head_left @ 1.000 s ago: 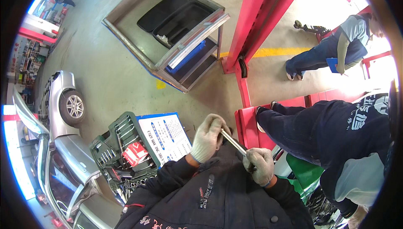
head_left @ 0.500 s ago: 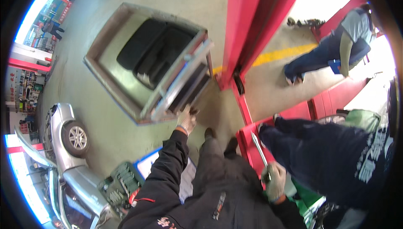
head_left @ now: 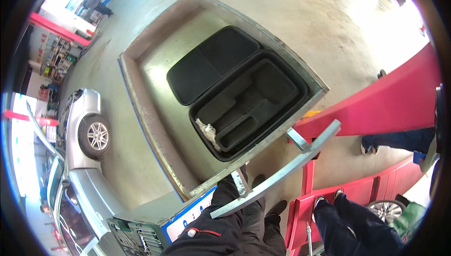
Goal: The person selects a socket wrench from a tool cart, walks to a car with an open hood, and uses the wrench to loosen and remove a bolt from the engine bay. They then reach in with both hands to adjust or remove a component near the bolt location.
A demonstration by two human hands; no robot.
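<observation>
Head view. Silver rod-like tool (head_left: 308,237): lower edge, right of centre, long axis near upright, base cut off. Black case (head_left: 244,105), open: in metal cart (head_left: 156,120), beyond its handle (head_left: 278,177), long axis slanting up rightward. Hands: out of view; fingers' state, bearing and nearer hand untellable.

The case (head_left: 256,91) is black, the tool (head_left: 309,235) silver, the lift post (head_left: 376,103) red.
</observation>
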